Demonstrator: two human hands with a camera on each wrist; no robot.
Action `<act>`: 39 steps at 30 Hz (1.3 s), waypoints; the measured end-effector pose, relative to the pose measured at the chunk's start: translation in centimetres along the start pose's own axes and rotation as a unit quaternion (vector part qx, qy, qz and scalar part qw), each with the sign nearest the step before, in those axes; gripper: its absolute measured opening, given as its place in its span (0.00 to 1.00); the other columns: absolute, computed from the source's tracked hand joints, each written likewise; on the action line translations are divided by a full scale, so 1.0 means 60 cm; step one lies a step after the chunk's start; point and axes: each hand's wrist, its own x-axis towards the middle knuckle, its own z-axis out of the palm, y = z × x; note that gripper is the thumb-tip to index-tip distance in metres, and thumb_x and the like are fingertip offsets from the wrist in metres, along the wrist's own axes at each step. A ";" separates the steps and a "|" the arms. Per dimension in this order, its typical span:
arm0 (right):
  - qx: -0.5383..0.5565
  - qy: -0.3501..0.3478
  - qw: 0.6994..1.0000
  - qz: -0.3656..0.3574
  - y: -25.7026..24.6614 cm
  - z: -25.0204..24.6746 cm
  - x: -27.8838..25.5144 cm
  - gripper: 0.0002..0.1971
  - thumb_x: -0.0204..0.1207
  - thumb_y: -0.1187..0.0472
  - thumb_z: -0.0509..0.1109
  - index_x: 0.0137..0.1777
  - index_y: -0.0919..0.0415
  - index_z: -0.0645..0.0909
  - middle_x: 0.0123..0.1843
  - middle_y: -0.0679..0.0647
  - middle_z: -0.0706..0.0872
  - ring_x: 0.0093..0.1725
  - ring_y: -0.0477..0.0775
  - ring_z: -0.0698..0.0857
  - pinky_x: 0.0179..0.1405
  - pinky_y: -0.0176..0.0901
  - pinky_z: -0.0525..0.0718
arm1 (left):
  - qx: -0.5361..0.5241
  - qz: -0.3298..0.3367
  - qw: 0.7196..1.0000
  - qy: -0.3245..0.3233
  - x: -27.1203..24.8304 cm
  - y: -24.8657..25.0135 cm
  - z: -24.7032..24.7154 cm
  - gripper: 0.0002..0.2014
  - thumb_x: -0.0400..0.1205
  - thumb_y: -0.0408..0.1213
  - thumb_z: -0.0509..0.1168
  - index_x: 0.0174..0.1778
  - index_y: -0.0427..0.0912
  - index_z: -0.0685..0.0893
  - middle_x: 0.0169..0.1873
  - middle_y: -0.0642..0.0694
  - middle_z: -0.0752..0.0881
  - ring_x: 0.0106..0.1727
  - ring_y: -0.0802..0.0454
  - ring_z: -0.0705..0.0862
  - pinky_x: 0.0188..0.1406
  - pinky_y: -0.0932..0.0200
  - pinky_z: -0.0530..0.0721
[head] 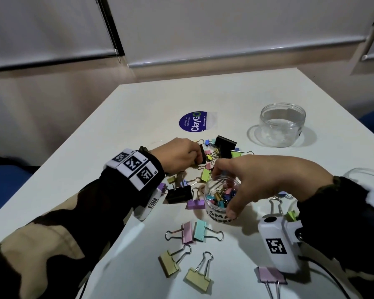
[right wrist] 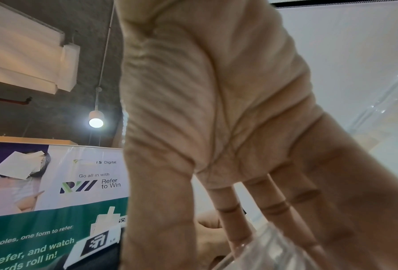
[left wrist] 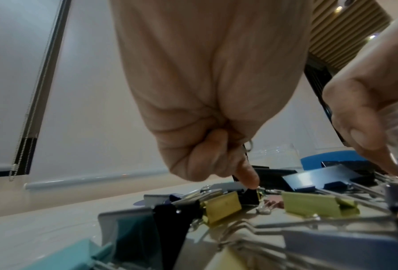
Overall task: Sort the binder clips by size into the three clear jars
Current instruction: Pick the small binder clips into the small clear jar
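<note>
A pile of coloured and black binder clips (head: 209,160) lies mid-table. My left hand (head: 195,157) reaches into it and pinches a black binder clip (head: 202,157). In the left wrist view the curled fingers (left wrist: 216,155) hold its wire handle (left wrist: 249,145). My right hand (head: 225,189) grips the small labelled jar (head: 218,212) from above, thumb on the near wall and fingers over the far rim. Small clips fill that jar. The right wrist view shows my fingers (right wrist: 274,210) spread down around the jar's clear rim (right wrist: 269,255). An empty clear jar (head: 282,124) stands at the back right.
A third clear jar (head: 369,172) shows only its rim at the right edge behind my right sleeve. Medium pastel clips (head: 193,230) lie near the front edge, and a black clip (head: 178,195) lies left of the small jar. A round blue sticker (head: 193,121) is stuck on the table.
</note>
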 end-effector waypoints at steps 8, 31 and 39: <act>-0.018 0.012 1.000 0.002 0.004 -0.004 -0.005 0.38 0.54 0.49 0.87 0.63 0.47 0.73 0.54 0.51 0.87 0.51 0.58 0.89 0.51 0.58 0.88 | 0.200 0.105 0.974 0.001 0.016 0.009 0.000 0.16 0.74 0.41 0.72 0.58 0.57 0.87 0.45 0.57 0.89 0.40 0.60 0.78 0.37 0.62 0.74; 0.011 0.021 1.000 -0.004 0.008 -0.003 0.001 0.26 0.52 0.47 0.88 0.47 0.51 0.82 0.47 0.54 0.90 0.47 0.54 0.89 0.47 0.49 0.87 | -0.111 0.059 0.977 -0.170 -0.060 0.108 -0.031 0.05 0.79 0.34 0.66 0.38 0.41 0.78 0.27 0.50 0.76 0.23 0.57 0.71 0.24 0.63 0.72; 0.019 0.035 0.999 0.009 0.013 -0.004 0.004 0.32 0.48 0.42 0.88 0.51 0.51 0.82 0.45 0.49 0.90 0.44 0.52 0.89 0.43 0.48 0.87 | -0.217 -0.002 0.968 -0.127 -0.049 0.081 -0.051 0.05 0.80 0.27 0.63 0.47 0.38 0.82 0.41 0.39 0.89 0.34 0.51 0.89 0.34 0.60 0.86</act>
